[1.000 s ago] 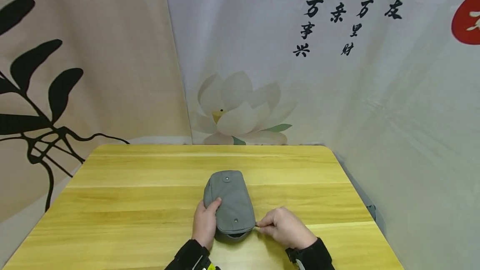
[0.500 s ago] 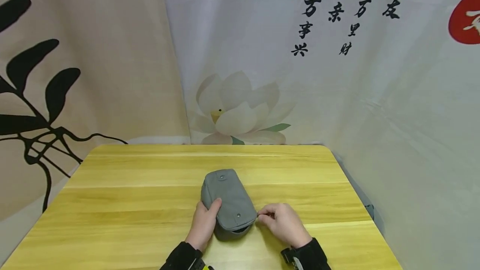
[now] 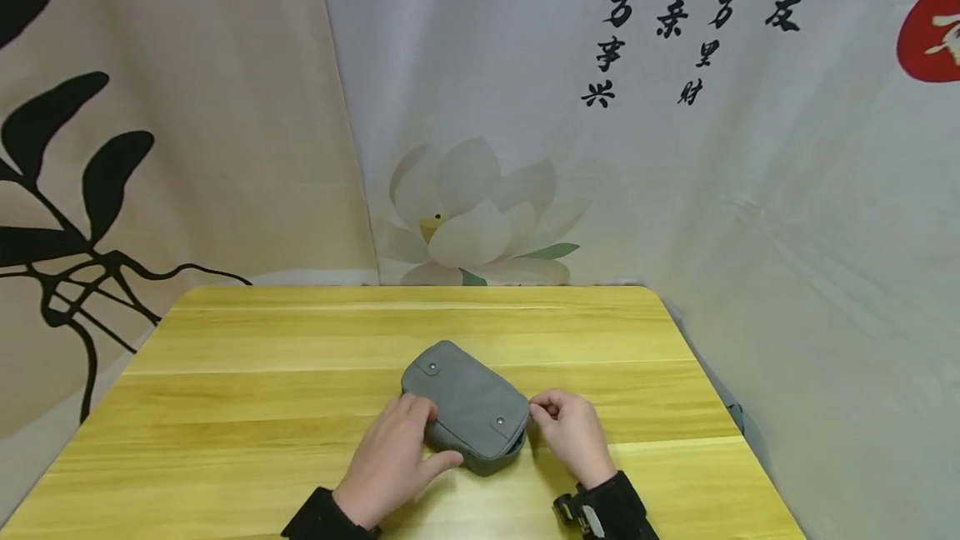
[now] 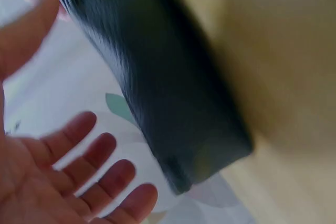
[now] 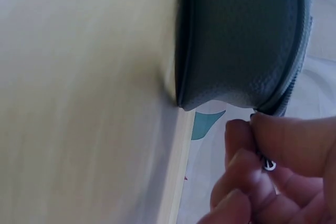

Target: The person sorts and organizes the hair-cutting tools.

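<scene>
A grey zip pouch [image 3: 467, 400] lies at an angle on the table, a snap stud near each end of its top face. Its zipper [image 5: 299, 56] runs along the edge, with a dark gap at the near right corner. My right hand [image 3: 573, 433] is at the pouch's right corner, thumb and forefinger pinching the zipper pull [image 5: 268, 163], whose metal end pokes out between the fingers. On the near left side is my left hand [image 3: 393, 455], thumb and fingers spread. In the left wrist view, these fingers [image 4: 113, 174] stand apart from the pouch's side.
The pouch rests on a yellow wooden table [image 3: 262, 407] with rounded far corners. Behind it hangs a pale cloth backdrop [image 3: 480, 107] printed with a lotus, dark leaves and characters. A black band [image 3: 611, 507] is on the right wrist.
The pouch has turned, its near end swinging right and away from me. My left hand has gone from gripping its left side to spread fingers. My right hand has moved slightly farther away, still pinching.
</scene>
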Demonstrator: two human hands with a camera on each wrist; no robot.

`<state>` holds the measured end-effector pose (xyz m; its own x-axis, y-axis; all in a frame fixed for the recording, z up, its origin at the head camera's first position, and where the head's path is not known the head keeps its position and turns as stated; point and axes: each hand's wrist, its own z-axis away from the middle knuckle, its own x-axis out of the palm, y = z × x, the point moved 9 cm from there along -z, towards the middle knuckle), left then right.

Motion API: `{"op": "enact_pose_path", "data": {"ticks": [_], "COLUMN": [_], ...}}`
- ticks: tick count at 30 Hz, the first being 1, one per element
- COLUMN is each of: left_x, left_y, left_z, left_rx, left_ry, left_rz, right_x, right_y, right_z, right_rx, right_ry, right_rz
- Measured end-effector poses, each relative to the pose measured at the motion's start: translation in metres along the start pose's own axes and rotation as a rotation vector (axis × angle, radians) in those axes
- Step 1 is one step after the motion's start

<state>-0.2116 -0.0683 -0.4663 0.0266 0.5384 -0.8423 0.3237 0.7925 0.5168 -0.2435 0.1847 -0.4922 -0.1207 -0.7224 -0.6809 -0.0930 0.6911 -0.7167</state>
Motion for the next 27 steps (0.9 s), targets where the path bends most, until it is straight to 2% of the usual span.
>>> {"op": "enact_pose_path", "data": {"ticks": [2, 4, 8, 10, 13, 16, 18, 21, 27], "left_x": [-0.006, -0.006, 0.003, 0.009, 0.016, 0.022, 0.024, 0.025, 0.029], "left_y": [0.012, 0.017, 0.018, 0.015, 0.013, 0.010, 0.009, 0.009, 0.004], "left_z": [-0.012, -0.026, -0.054, -0.066, -0.080, -0.093, -0.099, -0.105, -0.106], "left_rx": [0.142, 0.247, 0.354, 0.372, 0.364, 0.332, 0.315, 0.313, 0.325], "left_ry": [-0.009, -0.065, -0.233, -0.319, -0.434, -0.508, -0.527, -0.520, -0.492], "left_rz": [-0.070, -0.123, -0.248, -0.311, -0.352, -0.374, -0.393, -0.396, -0.361], "right_x": [0.001, 0.001, 0.001, 0.001, 0.002, 0.004, 0.004, 0.004, 0.002], "right_y": [-0.001, -0.001, -0.001, -0.002, -0.002, -0.001, -0.002, -0.003, -0.004], "right_z": [0.000, 0.001, 0.001, 0.001, 0.000, 0.000, 0.000, 0.000, 0.000], "right_rx": [-0.008, -0.008, -0.020, -0.038, -0.049, -0.043, -0.050, -0.066, -0.084], "right_ry": [-0.010, -0.018, -0.022, -0.025, -0.039, -0.059, -0.071, -0.080, -0.082], "right_rz": [-0.011, -0.022, -0.021, -0.013, -0.005, -0.003, 0.000, 0.012, 0.044]}}
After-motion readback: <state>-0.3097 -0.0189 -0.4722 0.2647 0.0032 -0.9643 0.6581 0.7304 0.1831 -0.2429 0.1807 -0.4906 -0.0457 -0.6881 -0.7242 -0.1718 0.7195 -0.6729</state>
